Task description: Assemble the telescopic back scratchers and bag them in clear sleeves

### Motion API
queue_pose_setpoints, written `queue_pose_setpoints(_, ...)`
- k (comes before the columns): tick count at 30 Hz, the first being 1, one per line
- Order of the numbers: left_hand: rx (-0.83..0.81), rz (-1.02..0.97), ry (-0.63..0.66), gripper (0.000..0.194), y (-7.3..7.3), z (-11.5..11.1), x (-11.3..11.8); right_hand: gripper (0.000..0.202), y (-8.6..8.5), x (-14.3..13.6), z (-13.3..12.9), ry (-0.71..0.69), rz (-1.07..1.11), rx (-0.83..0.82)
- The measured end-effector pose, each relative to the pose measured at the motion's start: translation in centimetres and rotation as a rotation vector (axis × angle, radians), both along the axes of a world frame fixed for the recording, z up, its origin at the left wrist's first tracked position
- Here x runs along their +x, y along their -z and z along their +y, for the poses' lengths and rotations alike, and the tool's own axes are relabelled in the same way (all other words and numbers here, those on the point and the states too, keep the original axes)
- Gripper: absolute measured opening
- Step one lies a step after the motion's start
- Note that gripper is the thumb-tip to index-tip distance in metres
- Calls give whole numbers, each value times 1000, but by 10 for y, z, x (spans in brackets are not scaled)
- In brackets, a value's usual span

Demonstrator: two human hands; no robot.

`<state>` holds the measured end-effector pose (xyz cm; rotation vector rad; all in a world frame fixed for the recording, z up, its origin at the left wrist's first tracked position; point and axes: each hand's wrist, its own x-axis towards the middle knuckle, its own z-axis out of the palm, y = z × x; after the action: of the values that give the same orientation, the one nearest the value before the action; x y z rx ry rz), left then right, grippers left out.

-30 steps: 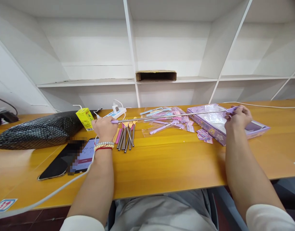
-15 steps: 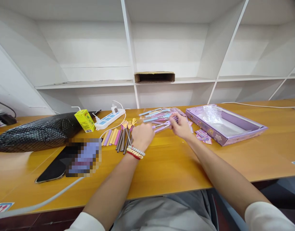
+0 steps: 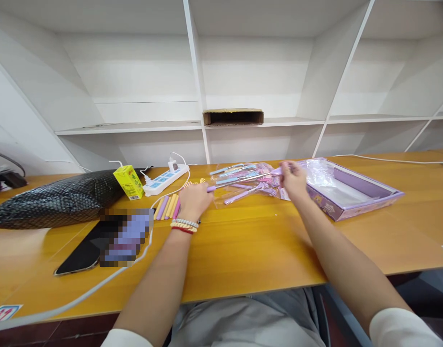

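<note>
A purple telescopic back scratcher stretches between my two hands, its thin metal rod drawn out. My left hand is closed round one purple end, and my right hand grips the other. Beneath the rod, more purple back scratchers lie on the table beside blue ones in clear plastic wrap. Left of my left hand is a row of yellow, purple and pink handles. Yellow claw heads peek out behind that hand, which hides most of the pieces there.
A purple open box stands on the right. To the left are a white power strip, a yellow drink carton, a black wrapped parcel and a dark phone. White shelving backs the table.
My hands have moved apart, left hand leftward and right hand rightward, and the back scratcher's metal rod has lengthened between them. The small purple cards by the box are now mostly hidden.
</note>
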<state>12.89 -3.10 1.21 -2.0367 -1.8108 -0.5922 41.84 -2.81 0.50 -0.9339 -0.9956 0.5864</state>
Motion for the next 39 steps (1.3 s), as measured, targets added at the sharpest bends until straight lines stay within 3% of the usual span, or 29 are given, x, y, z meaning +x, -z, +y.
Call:
queue_pose_setpoints(3, 32, 2, -63, 28, -3, 10, -31, 23, -6, 51, 3, 323, 52, 68)
queue_pose_setpoints(7, 120, 22, -45, 25, -5, 16, -47, 20, -4, 89, 3, 448, 63, 135)
queue_pose_setpoints(12, 109, -35, -59, 20, -1, 15, -37, 21, -2, 89, 0, 310, 98, 119)
queue_pose_setpoints(19, 207, -136, 187, 22, 6, 13, -26, 34, -9, 95, -7, -30, 595, 97)
queue_pose_setpoints(24, 134, -234, 329, 24, 10, 19, -29, 21, -3, 100, -7, -72, 792, 78)
queue_pose_setpoints(29, 168, -329, 251, 18, 13, 23, -30, 12, -3, 98, -4, -107, 913, 113)
queue_pose_setpoints(39, 258, -346, 223, 13, 11, 22, -28, 23, 0, 101, -2, -69, 752, 61)
